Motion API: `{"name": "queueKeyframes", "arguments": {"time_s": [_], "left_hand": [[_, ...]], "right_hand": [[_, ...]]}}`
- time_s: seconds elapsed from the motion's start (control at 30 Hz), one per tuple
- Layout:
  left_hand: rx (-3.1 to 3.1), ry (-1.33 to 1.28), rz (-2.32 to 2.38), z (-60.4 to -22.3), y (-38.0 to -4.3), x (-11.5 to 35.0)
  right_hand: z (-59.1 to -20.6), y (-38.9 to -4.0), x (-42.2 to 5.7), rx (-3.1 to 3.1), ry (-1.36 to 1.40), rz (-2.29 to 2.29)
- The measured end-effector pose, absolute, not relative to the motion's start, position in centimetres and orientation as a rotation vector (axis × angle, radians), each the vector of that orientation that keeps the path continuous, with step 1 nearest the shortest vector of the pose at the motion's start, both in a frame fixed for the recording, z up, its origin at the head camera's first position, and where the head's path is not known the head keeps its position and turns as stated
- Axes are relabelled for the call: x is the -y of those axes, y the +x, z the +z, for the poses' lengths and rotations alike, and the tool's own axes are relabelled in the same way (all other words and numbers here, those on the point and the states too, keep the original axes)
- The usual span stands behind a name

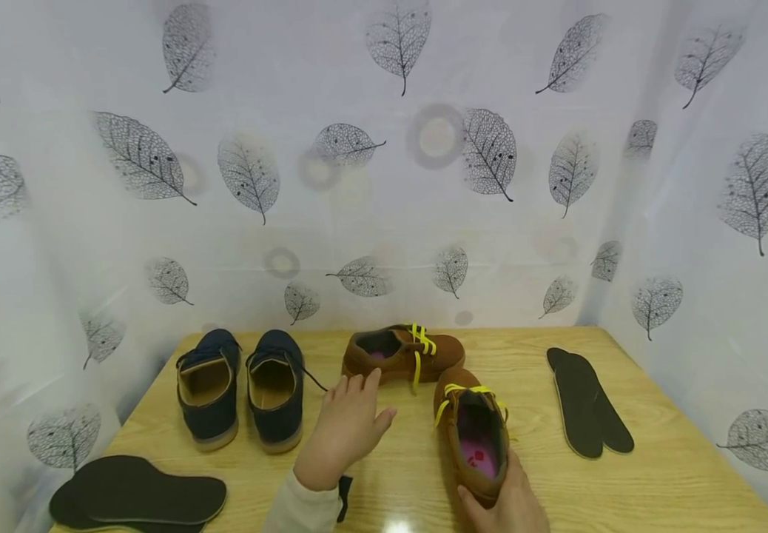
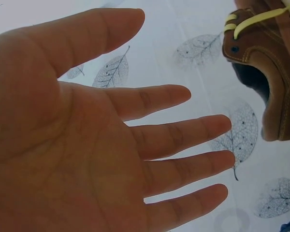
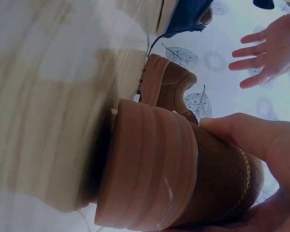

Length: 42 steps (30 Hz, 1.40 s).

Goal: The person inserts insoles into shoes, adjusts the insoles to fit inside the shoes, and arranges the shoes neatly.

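Observation:
My right hand [image 1: 517, 500] grips the heel of a brown shoe [image 1: 457, 379] with yellow laces, thumb on one side and fingers on the other. A pink insole [image 1: 479, 457] with red marks shows inside. In the right wrist view, a dark gap lies between the shoe's heel sole [image 3: 145, 169] and the tabletop. The matching brown shoe [image 1: 447, 352] lies sideways behind it, toe to the right. My left hand [image 1: 351, 426] is held in the air in front of that second shoe, fingers straight and spread, palm empty in the left wrist view.
Two navy shoes [image 1: 207, 422] [image 1: 276, 426] stand at the left of the wooden table [image 1: 397, 451]. Black insoles lie in overlapping pairs, one pair [image 1: 137, 488] at the front left and another [image 1: 584, 400] at the right. A leaf-print curtain [image 1: 384, 222] surrounds the table.

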<state>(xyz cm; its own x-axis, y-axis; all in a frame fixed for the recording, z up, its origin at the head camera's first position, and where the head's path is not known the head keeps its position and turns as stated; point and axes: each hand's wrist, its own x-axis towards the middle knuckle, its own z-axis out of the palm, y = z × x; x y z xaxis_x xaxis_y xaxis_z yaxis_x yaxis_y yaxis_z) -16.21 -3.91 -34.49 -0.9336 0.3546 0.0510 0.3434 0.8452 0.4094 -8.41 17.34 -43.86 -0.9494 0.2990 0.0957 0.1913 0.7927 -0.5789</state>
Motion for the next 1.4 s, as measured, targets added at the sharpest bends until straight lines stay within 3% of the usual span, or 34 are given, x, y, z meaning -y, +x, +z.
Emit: {"name": "queueKeyframes", "arguments": {"time_s": [0.87,1.1,1.4], "left_hand": [[-3.009,0.577,0.669,-34.3,-16.4,3.9],[-3.004,0.564,0.679,-34.1,-16.2,4.1],[-3.005,0.555,0.658,-34.1,-16.2,4.3]], "right_hand": [[-43.2,-8.2,-17.3,2.834,-0.359,0.867],[-41.9,-8.5,-19.1,2.953,-0.196,0.919],[-39.7,-9.2,-23.9,3.051,0.11,1.371]]}}
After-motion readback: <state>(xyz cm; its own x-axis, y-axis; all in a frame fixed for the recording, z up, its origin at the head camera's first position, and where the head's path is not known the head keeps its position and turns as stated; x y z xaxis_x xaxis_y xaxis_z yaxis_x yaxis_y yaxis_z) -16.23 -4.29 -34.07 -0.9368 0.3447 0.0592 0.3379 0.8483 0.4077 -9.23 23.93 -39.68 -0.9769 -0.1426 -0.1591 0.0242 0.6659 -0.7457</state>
